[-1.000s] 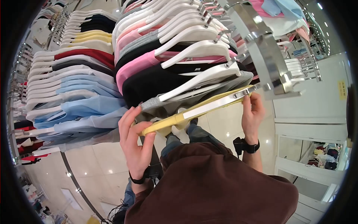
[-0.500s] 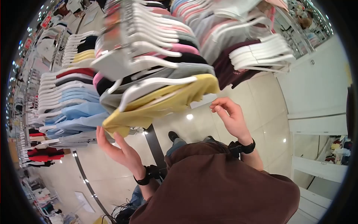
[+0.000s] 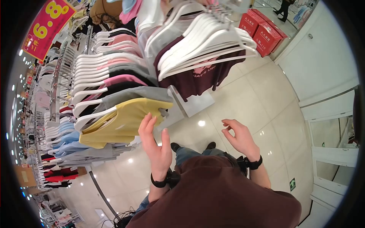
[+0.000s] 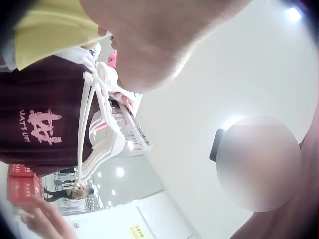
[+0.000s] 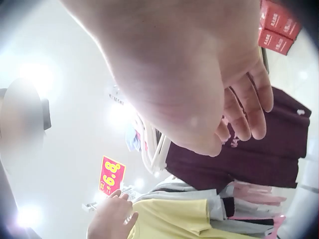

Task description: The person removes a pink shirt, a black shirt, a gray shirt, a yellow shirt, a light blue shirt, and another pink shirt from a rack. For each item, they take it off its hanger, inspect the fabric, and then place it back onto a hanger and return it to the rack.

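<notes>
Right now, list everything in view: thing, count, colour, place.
yellow T-shirt: one, yellow, front of the nearest rail, on a white hanger
grey top: one, grey, next to it on the rail
maroon shirts: several, dark maroon with pink print, next rack
hangers: many, white, along the rails
price sign: one, red with yellow digits, upper left
boxes: at least two, red, on the floor, top right
floor: glossy cream tiles
left hand: open, fingertips at the yellow T-shirt's edge
right hand: open, holds nothing, over the floor
</notes>
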Tool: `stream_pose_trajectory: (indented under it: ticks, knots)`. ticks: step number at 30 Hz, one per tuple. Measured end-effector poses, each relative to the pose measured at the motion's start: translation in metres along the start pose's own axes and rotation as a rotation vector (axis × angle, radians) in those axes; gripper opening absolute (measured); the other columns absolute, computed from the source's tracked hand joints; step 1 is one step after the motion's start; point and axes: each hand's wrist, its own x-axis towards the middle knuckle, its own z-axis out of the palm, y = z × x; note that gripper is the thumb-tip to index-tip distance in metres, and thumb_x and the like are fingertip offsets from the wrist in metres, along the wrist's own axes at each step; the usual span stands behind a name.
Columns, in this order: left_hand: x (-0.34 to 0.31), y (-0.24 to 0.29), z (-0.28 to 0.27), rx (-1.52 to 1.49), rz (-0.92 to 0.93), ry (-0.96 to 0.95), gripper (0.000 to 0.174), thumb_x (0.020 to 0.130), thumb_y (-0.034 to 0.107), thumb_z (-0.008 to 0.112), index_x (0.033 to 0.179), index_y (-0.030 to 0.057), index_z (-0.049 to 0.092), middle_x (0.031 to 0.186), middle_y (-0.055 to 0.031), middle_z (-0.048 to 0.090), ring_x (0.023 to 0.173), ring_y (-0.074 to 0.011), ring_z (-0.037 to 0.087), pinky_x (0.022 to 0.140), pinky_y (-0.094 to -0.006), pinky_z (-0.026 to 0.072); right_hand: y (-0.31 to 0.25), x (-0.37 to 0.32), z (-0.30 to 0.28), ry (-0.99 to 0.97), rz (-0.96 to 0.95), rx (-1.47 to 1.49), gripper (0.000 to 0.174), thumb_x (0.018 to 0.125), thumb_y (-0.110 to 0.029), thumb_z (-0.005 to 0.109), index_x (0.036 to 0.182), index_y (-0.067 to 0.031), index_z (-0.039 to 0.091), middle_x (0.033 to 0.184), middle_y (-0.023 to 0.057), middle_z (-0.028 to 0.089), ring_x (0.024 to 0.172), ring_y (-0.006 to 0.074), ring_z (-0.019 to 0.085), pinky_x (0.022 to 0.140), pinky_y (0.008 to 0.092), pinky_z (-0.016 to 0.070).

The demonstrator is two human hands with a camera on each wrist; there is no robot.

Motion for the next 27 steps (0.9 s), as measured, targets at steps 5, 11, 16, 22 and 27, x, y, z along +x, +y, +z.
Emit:
stream_pose_trajectory:
  ticks: [5,11,16,22,27]
  knots:
    - [0.024,0.031,0.04,0.063,0.105,-0.062,0.048,0.093,0.003,0.063,0.14,0.0007,0.053,0.15,-0.0196,0.049,0.14,-0.0371,0.046,0.116,-0.0464,0.035,0.034,-0.031,-0.045,0.118,0.15,0.048,0.039,0.094,-0.016,0.07,0.129,-0.0013,0.062,0.115,0.0162,0.07,0.095,0.0285,0.07,0.084,0.039,0.0564]
    - [0.071,0.041,0.062,0.18,0.209,-0.045,0.061,0.094,0.008,0.067,0.15,-0.0005,0.045,0.154,-0.0217,0.043,0.143,-0.0399,0.04,0.118,-0.048,0.0327,0.047,-0.021,-0.064,0.175,0.105,-0.009,0.052,0.093,-0.013,0.071,0.14,-0.001,0.055,0.133,0.0199,0.062,0.115,0.0328,0.065,0.097,0.0412,0.0526]
    - [0.107,0.026,0.077,0.248,0.199,0.035,0.065,0.095,0.012,0.07,0.152,-0.001,0.043,0.155,-0.023,0.042,0.144,-0.0406,0.039,0.118,-0.0485,0.0327,0.035,0.025,-0.082,0.256,-0.091,-0.155,0.064,0.091,-0.014,0.073,0.148,-0.003,0.047,0.148,0.0222,0.049,0.134,0.038,0.052,0.11,0.044,0.0453]
    - [0.147,0.008,0.089,0.247,0.223,-0.047,0.07,0.09,0.015,0.075,0.151,-0.0029,0.044,0.15,-0.0259,0.049,0.14,-0.0436,0.044,0.116,-0.05,0.0354,-0.009,0.116,-0.13,0.379,-0.281,-0.246,0.08,0.085,-0.016,0.081,0.154,-0.0045,0.042,0.157,0.0213,0.04,0.142,0.0411,0.043,0.116,0.048,0.0379]
    - [0.181,0.007,0.089,0.187,0.258,-0.158,0.076,0.078,0.015,0.083,0.146,-0.0006,0.051,0.135,-0.0195,0.058,0.126,-0.0387,0.054,0.107,-0.0466,0.0433,-0.027,0.206,-0.144,0.407,-0.397,-0.377,0.081,0.079,-0.015,0.085,0.149,-0.0038,0.046,0.156,0.0218,0.041,0.14,0.0424,0.044,0.115,0.0489,0.0388]
